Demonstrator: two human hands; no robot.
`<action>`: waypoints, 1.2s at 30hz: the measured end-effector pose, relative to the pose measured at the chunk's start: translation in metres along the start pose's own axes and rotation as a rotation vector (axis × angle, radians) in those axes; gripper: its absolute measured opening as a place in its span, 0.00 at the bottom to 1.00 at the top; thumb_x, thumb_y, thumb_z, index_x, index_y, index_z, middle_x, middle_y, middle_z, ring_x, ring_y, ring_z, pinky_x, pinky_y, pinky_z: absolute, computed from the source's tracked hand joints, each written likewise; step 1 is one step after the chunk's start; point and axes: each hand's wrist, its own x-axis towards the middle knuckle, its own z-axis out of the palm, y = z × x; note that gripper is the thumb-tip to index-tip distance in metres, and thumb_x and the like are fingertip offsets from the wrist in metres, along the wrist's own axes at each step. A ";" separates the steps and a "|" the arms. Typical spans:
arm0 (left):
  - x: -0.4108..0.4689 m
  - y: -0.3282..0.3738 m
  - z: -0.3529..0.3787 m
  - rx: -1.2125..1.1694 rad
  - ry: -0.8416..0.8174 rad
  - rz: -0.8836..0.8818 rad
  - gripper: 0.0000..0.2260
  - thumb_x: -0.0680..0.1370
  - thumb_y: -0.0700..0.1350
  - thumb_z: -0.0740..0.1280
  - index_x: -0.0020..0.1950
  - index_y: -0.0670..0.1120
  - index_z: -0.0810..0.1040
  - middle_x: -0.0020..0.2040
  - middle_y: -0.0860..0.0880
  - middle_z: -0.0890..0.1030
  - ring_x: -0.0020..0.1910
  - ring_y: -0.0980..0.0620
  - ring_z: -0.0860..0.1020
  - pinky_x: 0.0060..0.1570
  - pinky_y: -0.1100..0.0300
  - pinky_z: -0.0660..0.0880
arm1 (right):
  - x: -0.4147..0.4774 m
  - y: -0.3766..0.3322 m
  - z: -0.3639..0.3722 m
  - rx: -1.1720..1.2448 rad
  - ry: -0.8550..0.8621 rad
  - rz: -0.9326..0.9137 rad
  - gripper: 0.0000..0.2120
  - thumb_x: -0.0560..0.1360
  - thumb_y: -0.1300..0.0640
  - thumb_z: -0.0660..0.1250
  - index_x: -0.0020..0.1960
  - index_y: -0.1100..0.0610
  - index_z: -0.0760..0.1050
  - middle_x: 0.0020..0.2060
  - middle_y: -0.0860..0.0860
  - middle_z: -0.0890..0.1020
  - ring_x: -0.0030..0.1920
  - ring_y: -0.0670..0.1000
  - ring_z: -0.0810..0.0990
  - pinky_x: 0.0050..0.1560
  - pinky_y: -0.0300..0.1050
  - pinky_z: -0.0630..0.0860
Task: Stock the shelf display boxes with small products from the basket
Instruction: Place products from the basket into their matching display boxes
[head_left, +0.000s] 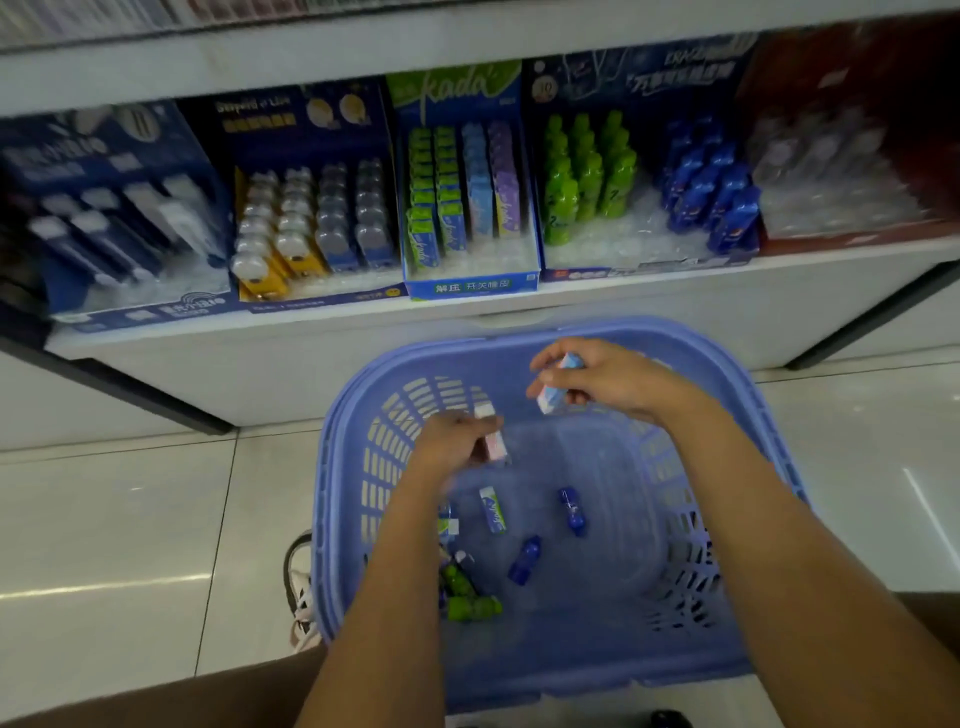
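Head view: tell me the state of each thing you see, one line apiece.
Left hand: grips pink box.
Right hand: grips blue-white box.
Basket: nearly empty, loose products on bottom.
Blue bottles: two, lying loose in basket.
Green bottles: lying at basket's left wall.
Kada display box: partly stocked, front slots bare.

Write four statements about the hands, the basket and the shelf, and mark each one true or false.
1. The left hand holds a pink box, and the right hand holds a pale blue box. True.
2. The basket is red. False: it is bluish purple.
3. Two loose blue bottles lie in the basket. True.
4. On the shelf, the green bottles stand right of the boxed blue bottles. False: they stand left of them.
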 end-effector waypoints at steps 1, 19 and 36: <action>-0.010 0.013 -0.002 -0.085 -0.044 0.044 0.11 0.75 0.43 0.70 0.34 0.43 0.77 0.29 0.46 0.78 0.32 0.49 0.75 0.39 0.57 0.74 | -0.005 -0.010 -0.001 -0.013 0.036 -0.033 0.06 0.78 0.61 0.63 0.55 0.57 0.74 0.44 0.52 0.81 0.34 0.42 0.76 0.34 0.32 0.72; -0.082 0.099 -0.030 -0.231 0.108 0.412 0.11 0.79 0.51 0.63 0.43 0.46 0.78 0.32 0.55 0.76 0.26 0.58 0.71 0.28 0.65 0.69 | 0.047 -0.128 -0.009 -0.555 0.650 -0.518 0.09 0.73 0.61 0.70 0.52 0.60 0.77 0.43 0.50 0.79 0.36 0.43 0.74 0.34 0.21 0.69; -0.082 0.106 -0.038 -0.570 0.109 0.359 0.03 0.77 0.44 0.68 0.45 0.46 0.80 0.35 0.51 0.78 0.32 0.57 0.72 0.34 0.66 0.69 | 0.041 -0.116 0.001 -0.690 0.683 -0.539 0.15 0.74 0.56 0.69 0.60 0.58 0.78 0.50 0.54 0.77 0.42 0.45 0.73 0.48 0.35 0.71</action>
